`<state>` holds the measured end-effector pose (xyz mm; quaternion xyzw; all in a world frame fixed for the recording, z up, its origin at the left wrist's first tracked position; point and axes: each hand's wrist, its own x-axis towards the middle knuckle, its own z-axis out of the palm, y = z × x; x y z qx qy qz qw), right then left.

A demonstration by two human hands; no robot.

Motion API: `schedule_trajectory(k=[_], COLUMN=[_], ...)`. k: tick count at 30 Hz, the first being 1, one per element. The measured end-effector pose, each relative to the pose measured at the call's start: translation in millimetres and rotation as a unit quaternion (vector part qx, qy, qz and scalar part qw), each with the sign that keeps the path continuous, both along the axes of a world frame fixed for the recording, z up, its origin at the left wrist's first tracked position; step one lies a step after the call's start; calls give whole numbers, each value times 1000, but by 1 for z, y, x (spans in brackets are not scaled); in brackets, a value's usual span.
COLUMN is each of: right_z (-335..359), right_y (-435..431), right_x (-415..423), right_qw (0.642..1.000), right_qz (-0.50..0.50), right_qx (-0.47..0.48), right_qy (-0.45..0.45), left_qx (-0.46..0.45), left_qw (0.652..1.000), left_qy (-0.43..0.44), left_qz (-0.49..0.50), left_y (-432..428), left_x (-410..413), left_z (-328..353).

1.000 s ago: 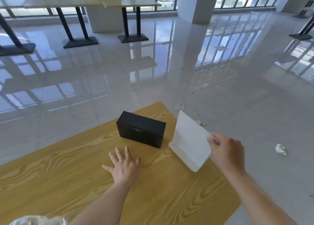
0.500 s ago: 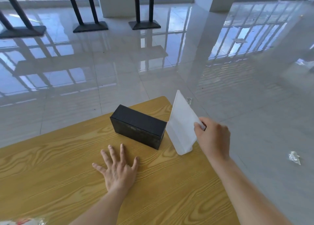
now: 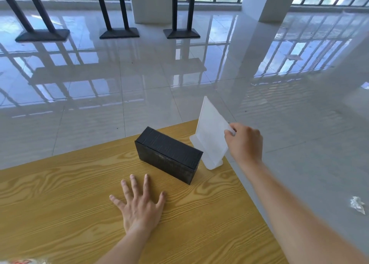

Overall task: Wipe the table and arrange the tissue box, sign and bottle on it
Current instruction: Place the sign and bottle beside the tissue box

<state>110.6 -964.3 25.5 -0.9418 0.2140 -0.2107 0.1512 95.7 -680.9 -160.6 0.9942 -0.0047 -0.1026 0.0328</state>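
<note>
Leftmost of all, the left hand (image 3: 140,206) lies flat on the yellow wood-grain table (image 3: 60,204), palm down, fingers spread wide and holding nothing, its forearm running back toward the bottom edge of the view. Just beyond its fingertips stands the tissue box (image 3: 168,154), a matte black oblong set at an angle to the table's edge, its long top face ribbed with faint lines; no opening shows from this side. Right beside the box's far right end, at the table's far right corner, stands the sign (image 3: 209,138), a frosted white translucent panel on a small lipped base; the panel stands tilted, its upper corner rising above the table edge against the glossy tiled floor (image 3: 139,84). The base appears to rest on the tabletop, close against the box, though whether the two touch cannot be told. Further right, the right hand (image 3: 244,142) pinches the panel's right edge between thumb and fingertips, knuckles toward the camera, the forearm stretching back to the lower right. A crumpled scrap of paper (image 3: 357,205) lies on the floor at far right.
</note>
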Motion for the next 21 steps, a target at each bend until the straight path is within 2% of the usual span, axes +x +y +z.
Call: schedule_trajectory(k=[21], right_z=[-5], right_y=[-1], right_x=[62], right_qw=[1000], right_qz=[9], right_qx=[2], right_qy=[-16], left_qx=[12], left_qw=[1000], left_qy=[7], left_qz=[-3], left_y=[0], left_x=[-1], left_z=[2])
